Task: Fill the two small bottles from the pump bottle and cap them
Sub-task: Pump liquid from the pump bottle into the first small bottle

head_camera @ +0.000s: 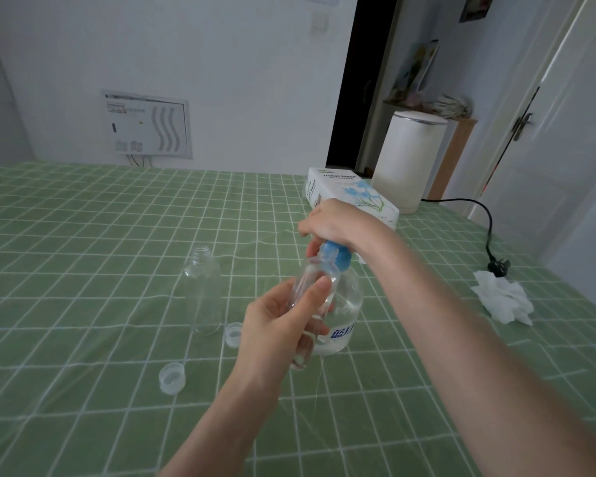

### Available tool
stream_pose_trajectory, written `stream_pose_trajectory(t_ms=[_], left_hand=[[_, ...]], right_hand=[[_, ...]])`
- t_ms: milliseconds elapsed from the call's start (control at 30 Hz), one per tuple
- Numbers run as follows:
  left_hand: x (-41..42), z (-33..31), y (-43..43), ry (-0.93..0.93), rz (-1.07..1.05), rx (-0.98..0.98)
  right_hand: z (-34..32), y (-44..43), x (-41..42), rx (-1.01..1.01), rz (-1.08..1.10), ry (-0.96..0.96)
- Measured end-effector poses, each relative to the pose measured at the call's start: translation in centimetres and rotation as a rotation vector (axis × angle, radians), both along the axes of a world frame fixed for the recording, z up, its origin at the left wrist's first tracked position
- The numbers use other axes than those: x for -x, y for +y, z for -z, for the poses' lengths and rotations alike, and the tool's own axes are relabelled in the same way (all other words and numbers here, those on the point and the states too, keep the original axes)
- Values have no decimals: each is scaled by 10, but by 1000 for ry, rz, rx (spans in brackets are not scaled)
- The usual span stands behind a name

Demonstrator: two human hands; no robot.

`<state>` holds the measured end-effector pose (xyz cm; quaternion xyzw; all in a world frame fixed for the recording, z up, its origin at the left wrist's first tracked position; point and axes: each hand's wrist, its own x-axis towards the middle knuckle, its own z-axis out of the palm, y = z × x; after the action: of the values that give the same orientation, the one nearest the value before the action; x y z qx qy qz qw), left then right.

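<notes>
The bottle (310, 280), clamped in the left grip (283, 325), is tilted at the pump's (339, 259) nine o'clock; the right grip (338, 222) is clasped over the pump. Its mouth should be kept under the spout (325, 252) (slow strokes).

You are working in dim, cool, even light, with only soft shadows on the checked worktop (83, 321). The brightest patch is the white door (572, 149) at the far right, where pale streaks lie on its panels. The wide lens bows the grid lines and stretches things toward the near edges. The clear pump bottle (348, 297) carries weak glints; the far wall (221, 63) looks soft and grainy.
</notes>
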<state>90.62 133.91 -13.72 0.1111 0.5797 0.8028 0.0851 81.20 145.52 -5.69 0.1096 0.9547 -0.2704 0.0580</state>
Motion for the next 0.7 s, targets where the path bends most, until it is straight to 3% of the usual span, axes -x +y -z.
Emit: stream_pose_trajectory(t_ms=[333,700], left_hand=[[0,-4,2,-6,-16,-9],[1,-4,1,-5,-11,2]], right_hand=[[-13,4,-2,-61,-17,76],[-10,0,1,-42,-34,28]])
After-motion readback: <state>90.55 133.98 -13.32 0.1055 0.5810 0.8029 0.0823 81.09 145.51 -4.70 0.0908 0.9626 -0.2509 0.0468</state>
